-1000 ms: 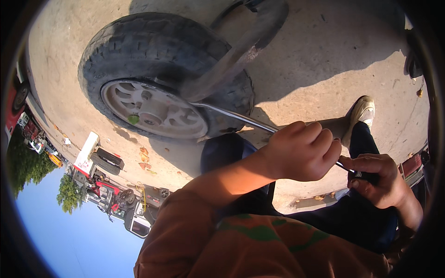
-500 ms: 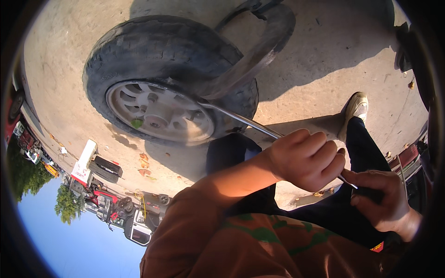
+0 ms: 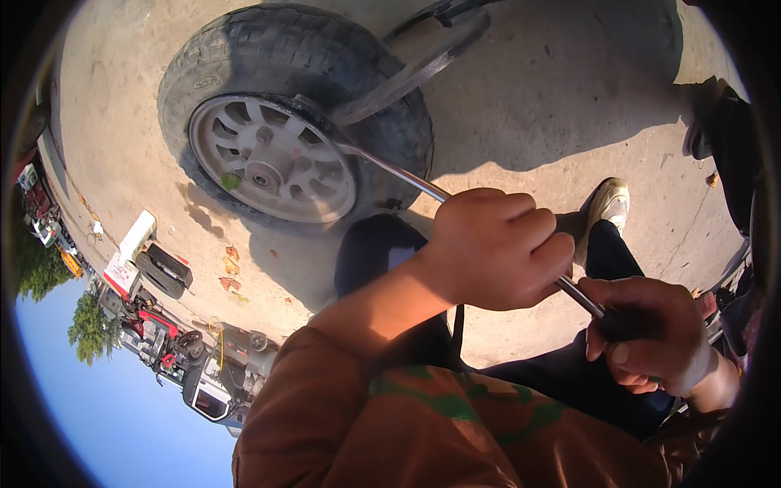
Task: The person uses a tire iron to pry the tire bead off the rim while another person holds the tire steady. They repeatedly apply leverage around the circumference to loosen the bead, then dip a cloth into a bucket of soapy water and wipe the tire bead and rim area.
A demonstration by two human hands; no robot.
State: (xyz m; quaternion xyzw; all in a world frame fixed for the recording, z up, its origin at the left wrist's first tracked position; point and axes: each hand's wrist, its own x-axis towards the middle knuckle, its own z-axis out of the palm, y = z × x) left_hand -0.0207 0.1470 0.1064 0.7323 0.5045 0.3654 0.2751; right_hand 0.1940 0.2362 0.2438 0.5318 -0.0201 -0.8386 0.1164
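A worn black tyre [image 3: 277, 41] lies on the ground around a pale, dusty spoked rim [image 3: 264, 172]. My left hand [image 3: 500, 248] is wrapped around the shaft of a steel tyre lever [image 3: 407, 176]. The lever slants from the rim's edge down toward my right hand [image 3: 651, 329]. That hand is closed around the lever's near end; shadow darkens its palm and hides the end itself. The far tip of the lever meets the edge where tyre and rim join. A curved, flat metal bar [image 3: 407, 77] also reaches that edge and lies across the sidewall.
My knee [image 3: 378, 248] is beside the tyre, and my light shoe [image 3: 610, 203] rests on the concrete at right. Another person's dark-clothed leg [image 3: 724, 154] stands at the far right. Fallen leaves [image 3: 232, 264], a black tyre-like piece [image 3: 163, 272] and parked vehicles [image 3: 207, 394] are to the left.
My left hand has moved left and slightly up with the lever. My right hand has gone from near the lever's bare end to closed around it. The wheel sits higher in view.
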